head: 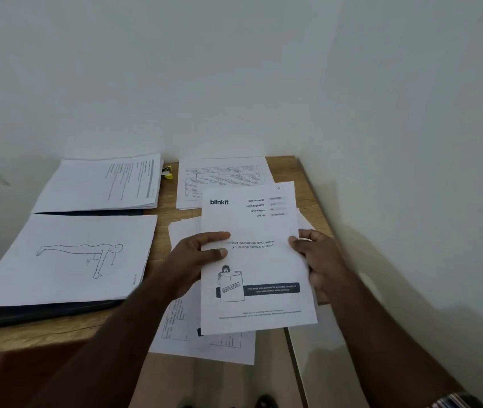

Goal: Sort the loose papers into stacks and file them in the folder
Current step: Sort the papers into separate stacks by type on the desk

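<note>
Tabletop (163, 213), wooden, w/ a dark open folder (57, 312) at its left; folder holds two stacks: figure-drawing stack (66, 257) near half, text stack (101, 184) far half. Table-grid sheets (219, 178) right of folder, at the back. Loose papers (205, 346) right of folder overhang the front edge, so they could slide off if nudged. Blinkit sheet (252, 260) held above them; left hand (193, 260) & right hand (319, 257) both pinch its sides. Yellow clip (168, 172) behind folder.

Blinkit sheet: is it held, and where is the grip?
Yes. Blinkit sheet is held by both hands: left hand on its left edge, right hand on its right edge.
</note>
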